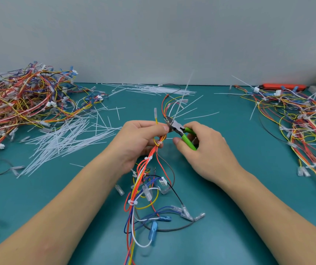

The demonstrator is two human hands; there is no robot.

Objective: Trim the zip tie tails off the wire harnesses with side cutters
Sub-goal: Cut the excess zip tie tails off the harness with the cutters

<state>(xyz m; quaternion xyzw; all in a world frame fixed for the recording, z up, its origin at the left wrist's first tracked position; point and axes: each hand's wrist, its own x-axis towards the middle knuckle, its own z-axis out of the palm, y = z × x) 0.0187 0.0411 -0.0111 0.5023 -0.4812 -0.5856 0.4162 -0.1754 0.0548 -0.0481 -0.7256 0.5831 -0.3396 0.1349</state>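
My left hand (pixel 140 142) grips a wire harness (pixel 143 180) of red, orange, yellow, blue and white wires above the middle of the teal table. The harness hangs toward me and carries several white zip ties with short stubs. My right hand (pixel 201 150) holds green-handled side cutters (pixel 182 131). Their jaws (pixel 169 121) sit at the bundle just past my left thumb, at the foot of a long white zip tie tail (pixel 184 94) that sticks up and away. Whether the jaws touch the tail I cannot tell.
A big heap of harnesses (pixel 23 100) lies at the left. Another heap (pixel 302 123) with long tails lies at the right. Cut white tails (pixel 65 138) litter the table (pixel 249 197) left of centre and along the back wall. An orange-red tool (pixel 283 86) lies far right.
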